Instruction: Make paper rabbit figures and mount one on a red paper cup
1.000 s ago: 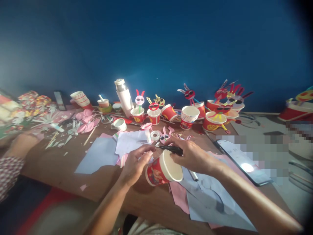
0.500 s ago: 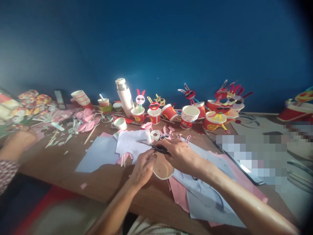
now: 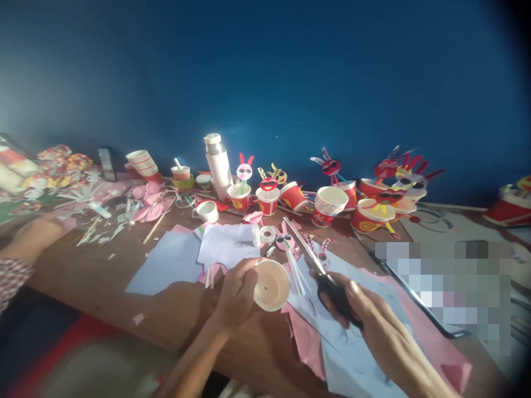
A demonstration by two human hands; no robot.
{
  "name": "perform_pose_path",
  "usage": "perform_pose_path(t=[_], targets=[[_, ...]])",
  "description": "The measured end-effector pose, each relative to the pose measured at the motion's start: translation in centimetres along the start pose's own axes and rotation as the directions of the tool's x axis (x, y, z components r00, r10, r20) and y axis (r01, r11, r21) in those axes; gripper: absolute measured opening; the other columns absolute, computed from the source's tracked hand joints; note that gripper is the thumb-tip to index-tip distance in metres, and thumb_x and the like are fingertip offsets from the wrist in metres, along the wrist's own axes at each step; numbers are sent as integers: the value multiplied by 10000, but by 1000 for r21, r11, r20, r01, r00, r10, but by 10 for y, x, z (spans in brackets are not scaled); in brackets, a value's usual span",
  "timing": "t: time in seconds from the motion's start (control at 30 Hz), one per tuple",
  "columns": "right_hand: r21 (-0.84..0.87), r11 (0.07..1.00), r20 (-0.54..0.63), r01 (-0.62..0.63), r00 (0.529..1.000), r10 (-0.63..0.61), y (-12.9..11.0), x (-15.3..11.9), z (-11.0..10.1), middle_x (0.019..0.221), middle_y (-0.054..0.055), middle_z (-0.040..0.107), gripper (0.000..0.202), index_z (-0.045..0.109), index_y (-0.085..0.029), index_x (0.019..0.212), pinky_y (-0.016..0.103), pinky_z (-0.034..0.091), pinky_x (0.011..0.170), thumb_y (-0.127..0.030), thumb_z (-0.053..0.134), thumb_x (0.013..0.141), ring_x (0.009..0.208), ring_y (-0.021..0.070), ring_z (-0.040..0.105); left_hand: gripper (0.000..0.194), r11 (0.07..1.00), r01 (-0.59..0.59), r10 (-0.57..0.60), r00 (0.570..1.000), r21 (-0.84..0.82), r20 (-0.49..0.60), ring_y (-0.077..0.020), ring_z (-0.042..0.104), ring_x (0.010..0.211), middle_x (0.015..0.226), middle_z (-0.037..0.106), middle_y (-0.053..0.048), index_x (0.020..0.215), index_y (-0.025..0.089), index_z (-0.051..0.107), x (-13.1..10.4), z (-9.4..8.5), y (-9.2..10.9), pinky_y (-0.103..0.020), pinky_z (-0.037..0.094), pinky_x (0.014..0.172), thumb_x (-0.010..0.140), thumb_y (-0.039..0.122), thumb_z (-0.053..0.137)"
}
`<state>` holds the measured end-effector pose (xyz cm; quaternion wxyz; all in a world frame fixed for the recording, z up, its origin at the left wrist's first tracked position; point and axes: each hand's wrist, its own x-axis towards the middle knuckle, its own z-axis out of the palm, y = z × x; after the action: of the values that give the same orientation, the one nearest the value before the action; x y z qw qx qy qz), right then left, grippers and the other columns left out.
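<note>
My left hand (image 3: pixel 239 290) grips a paper cup (image 3: pixel 271 286) by its side, its open mouth facing me and a small dark mark inside on the bottom. To the right, my right hand (image 3: pixel 360 309) is closed around the black handles of a pair of scissors (image 3: pixel 311 255), the blades pointing up and away, apart from the cup. Between cup and scissors lies a pink bunny face with sunglasses (image 3: pixel 285 241) on white strips. Another bunny face (image 3: pixel 321 257) lies just behind the scissors. A roll of tape (image 3: pixel 267 235) and a glue stick (image 3: pixel 255 236) are behind the cup.
Decorated red cups (image 3: pixel 369 215) line the wall with a white thermos (image 3: pixel 218 168) and a mug (image 3: pixel 206 211). White sheets (image 3: pixel 166 262), pink paper (image 3: pixel 307 345) and scraps cover parts of the table. A co-worker's hand (image 3: pixel 37 237) is at far left; a tablet-like object (image 3: pixel 452 333) lies right.
My right hand has pulled the scissors away from the cup to the right and turned the blades upward. My left hand has tilted the cup so its inside shows more.
</note>
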<state>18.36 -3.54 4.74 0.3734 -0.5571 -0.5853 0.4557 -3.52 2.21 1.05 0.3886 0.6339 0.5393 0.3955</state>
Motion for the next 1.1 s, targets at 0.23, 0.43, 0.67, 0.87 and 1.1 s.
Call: perform_pose_path(t=[0.23, 0.43, 0.67, 0.87, 1.1], targets=[[-552, 807, 17, 210, 970, -241, -8, -17, 1, 618, 16, 603, 371, 639, -227, 885, 254, 378, 489, -375, 302, 930, 511, 158, 527, 334, 996, 79, -81, 995, -33, -60, -207, 588, 795, 781, 680, -35, 904, 132, 687, 8, 1, -7, -250, 453, 718, 847, 279, 393], [-853, 450, 40, 265, 892, -450, -17, -8, 16, 551, 0, 597, 249, 619, -232, 744, 291, 256, 498, -275, 410, 872, 445, 159, 507, 351, 990, 137, -130, 982, 36, -139, -185, 558, 607, 677, 672, -21, 923, 150, 696, 9, 5, -8, -253, 452, 615, 836, 316, 399], [-941, 213, 143, 263, 879, -455, -27, 10, 36, 551, 13, 589, 67, 591, -178, 779, 316, 231, 528, -172, 525, 790, 484, 160, 537, 336, 989, 134, -124, 981, 60, -151, -175, 508, 593, 651, 617, -6, 863, 157, 669, 13, 7, -11, -249, 416, 559, 847, 315, 373], [-936, 164, 228, 310, 893, -389, -36, 14, 37, 565, 31, 599, 157, 610, -176, 829, 317, 281, 501, -91, 525, 727, 478, 181, 553, 295, 989, 130, -116, 979, 72, -165, -145, 422, 525, 520, 437, 42, 604, 190, 505, 13, 8, -15, -243, 350, 513, 835, 333, 389], [-937, 154, 229, 313, 885, -406, -39, 15, 38, 588, 48, 611, 137, 623, -171, 841, 311, 351, 531, -107, 551, 742, 526, 179, 571, 311, 989, 121, -105, 979, 87, -173, -132, 381, 538, 520, 377, 53, 563, 205, 376, 16, 8, -19, -243, 307, 523, 849, 325, 379]])
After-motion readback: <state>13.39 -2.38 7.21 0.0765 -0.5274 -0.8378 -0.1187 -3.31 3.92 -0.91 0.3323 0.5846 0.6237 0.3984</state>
